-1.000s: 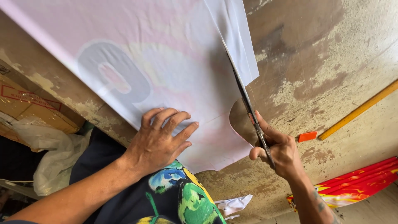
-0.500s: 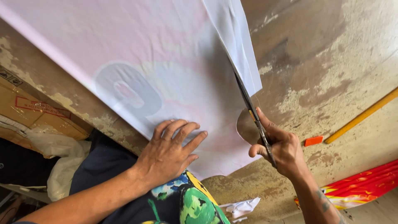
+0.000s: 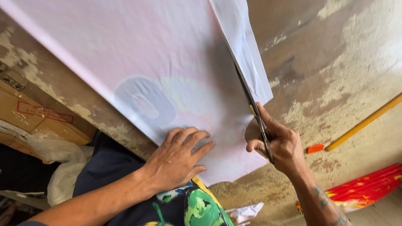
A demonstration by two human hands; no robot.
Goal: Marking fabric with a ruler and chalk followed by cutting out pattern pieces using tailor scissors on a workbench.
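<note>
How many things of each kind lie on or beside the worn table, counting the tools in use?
Scissors: 1
White fabric sheet: 1
Yellow stick: 1
Orange marker piece: 1
Cardboard box: 1
Red printed fabric: 1
Total: 6

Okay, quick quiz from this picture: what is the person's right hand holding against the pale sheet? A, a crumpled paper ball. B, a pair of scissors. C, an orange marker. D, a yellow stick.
B: the right hand grips a pair of scissors whose long dark blades run up along the sheet, while the left hand lies flat on it.
</note>
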